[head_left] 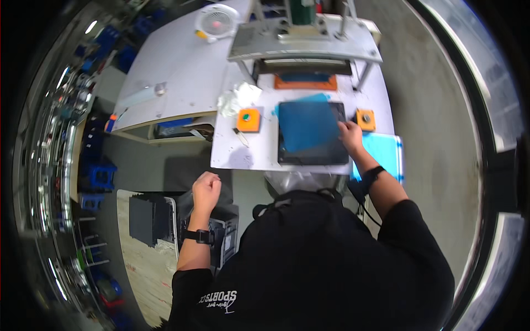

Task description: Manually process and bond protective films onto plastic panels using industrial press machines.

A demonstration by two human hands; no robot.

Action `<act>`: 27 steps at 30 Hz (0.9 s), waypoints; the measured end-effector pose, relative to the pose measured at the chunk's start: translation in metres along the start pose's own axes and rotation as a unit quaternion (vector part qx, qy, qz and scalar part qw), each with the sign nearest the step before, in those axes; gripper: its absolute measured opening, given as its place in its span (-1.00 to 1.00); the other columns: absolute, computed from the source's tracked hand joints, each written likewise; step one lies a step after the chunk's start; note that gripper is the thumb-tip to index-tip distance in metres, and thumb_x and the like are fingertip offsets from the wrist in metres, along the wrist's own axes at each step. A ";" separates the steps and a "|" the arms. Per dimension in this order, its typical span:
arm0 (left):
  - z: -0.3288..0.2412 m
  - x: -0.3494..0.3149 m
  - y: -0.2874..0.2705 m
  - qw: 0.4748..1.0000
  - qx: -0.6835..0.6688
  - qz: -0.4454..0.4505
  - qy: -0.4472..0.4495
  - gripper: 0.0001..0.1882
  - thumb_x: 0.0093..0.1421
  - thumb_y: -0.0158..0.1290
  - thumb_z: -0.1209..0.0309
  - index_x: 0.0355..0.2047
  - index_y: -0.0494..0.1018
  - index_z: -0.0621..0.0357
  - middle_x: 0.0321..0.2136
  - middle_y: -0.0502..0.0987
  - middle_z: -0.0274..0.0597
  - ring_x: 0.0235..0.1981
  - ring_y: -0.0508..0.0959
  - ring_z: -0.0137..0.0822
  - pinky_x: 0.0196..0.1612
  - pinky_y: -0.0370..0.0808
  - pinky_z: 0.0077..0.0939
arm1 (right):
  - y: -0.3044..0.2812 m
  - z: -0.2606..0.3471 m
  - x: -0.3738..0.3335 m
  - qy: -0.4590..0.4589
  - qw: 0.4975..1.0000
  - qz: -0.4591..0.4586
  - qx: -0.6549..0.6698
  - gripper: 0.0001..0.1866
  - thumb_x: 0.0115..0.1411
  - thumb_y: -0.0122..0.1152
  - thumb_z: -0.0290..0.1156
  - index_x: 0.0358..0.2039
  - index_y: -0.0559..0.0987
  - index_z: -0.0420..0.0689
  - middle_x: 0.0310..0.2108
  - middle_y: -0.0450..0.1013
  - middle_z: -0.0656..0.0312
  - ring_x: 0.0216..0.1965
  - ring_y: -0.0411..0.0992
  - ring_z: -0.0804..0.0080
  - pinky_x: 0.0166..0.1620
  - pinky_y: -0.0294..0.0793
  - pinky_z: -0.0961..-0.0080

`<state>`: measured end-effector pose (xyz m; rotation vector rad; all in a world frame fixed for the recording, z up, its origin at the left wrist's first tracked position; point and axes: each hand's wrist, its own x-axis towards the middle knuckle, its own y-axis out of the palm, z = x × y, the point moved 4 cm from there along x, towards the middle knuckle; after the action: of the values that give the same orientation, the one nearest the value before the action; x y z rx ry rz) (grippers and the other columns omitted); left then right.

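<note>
A translucent blue film [307, 128] lies askew over a flat black plate [320, 159] near the table's front edge. At the film's right edge is my right hand [350, 135], its fingers pinched together on that edge. My left hand [206, 190] is closed in a fist, short of the table's front edge and apart from everything on it. Nothing sticks out of the fist. A stack of dark sheets [144, 219] stands to the left of my left forearm.
A press [303, 44] stands behind the plate, with an orange-framed piece [305, 83] beneath it. Orange button boxes [249, 120] [365, 119] flank the plate. Crumpled white wrap [238, 99] and a fan [217, 23] are on the left. Bright blue sheets [381, 154] lie right.
</note>
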<state>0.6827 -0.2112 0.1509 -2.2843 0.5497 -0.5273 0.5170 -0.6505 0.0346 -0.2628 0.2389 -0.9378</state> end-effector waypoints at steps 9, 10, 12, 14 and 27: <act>-0.058 0.021 0.132 0.939 0.135 0.251 0.192 -0.87 -0.04 -0.04 0.42 -0.60 0.36 0.23 -0.23 0.50 -0.18 -0.42 0.53 -0.04 -0.34 0.48 -0.19 | -0.025 -0.021 -0.051 0.094 0.995 -0.033 0.026 -0.74 0.17 0.16 -0.30 -0.48 0.55 -0.26 -0.71 0.40 0.27 -0.68 0.35 0.54 -0.55 0.34 0.55; -0.067 0.024 0.138 0.937 0.135 0.256 0.194 -0.87 -0.04 -0.04 0.42 -0.60 0.36 0.23 -0.23 0.50 -0.18 -0.42 0.53 -0.04 -0.34 0.48 -0.19 | -0.028 -0.023 -0.056 0.099 0.994 -0.037 0.027 -0.74 0.17 0.16 -0.30 -0.48 0.55 -0.26 -0.71 0.40 0.27 -0.68 0.35 0.54 -0.55 0.34 0.55; -0.080 0.031 0.152 0.917 0.158 0.307 0.198 -0.87 -0.04 -0.03 0.40 -0.58 0.39 0.21 -0.03 0.46 -0.22 -0.35 0.55 -0.04 -0.25 0.50 -0.17 | -0.029 -0.022 -0.062 0.095 0.995 -0.018 0.014 -0.74 0.17 0.15 -0.30 -0.47 0.56 -0.26 -0.71 0.40 0.27 -0.66 0.36 0.54 -0.53 0.34 0.54; -0.087 0.037 0.163 0.911 0.171 0.311 0.211 -0.88 -0.04 -0.04 0.40 -0.58 0.40 0.20 0.02 0.43 -0.23 -0.35 0.56 -0.04 -0.24 0.50 -0.16 | -0.030 -0.020 -0.069 0.102 0.995 -0.024 0.004 -0.75 0.16 0.15 -0.30 -0.47 0.56 -0.25 -0.70 0.42 0.26 -0.64 0.37 0.52 -0.50 0.35 0.52; -0.079 0.034 0.182 0.902 0.216 0.329 0.178 -0.84 -0.04 -0.06 0.38 -0.56 0.39 0.25 0.10 0.36 -0.22 -0.36 0.57 0.01 -0.25 0.50 -0.11 | -0.046 -0.030 -0.070 0.086 0.985 -0.029 -0.148 -0.64 0.00 0.28 -0.21 -0.41 0.53 -0.30 -0.46 0.51 -0.04 -0.36 0.50 0.08 -0.23 0.45 0.28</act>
<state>0.6279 -0.3907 0.0790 -1.4587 1.1935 -0.6422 0.4323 -0.6226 0.0270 -0.4647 0.5346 -0.9826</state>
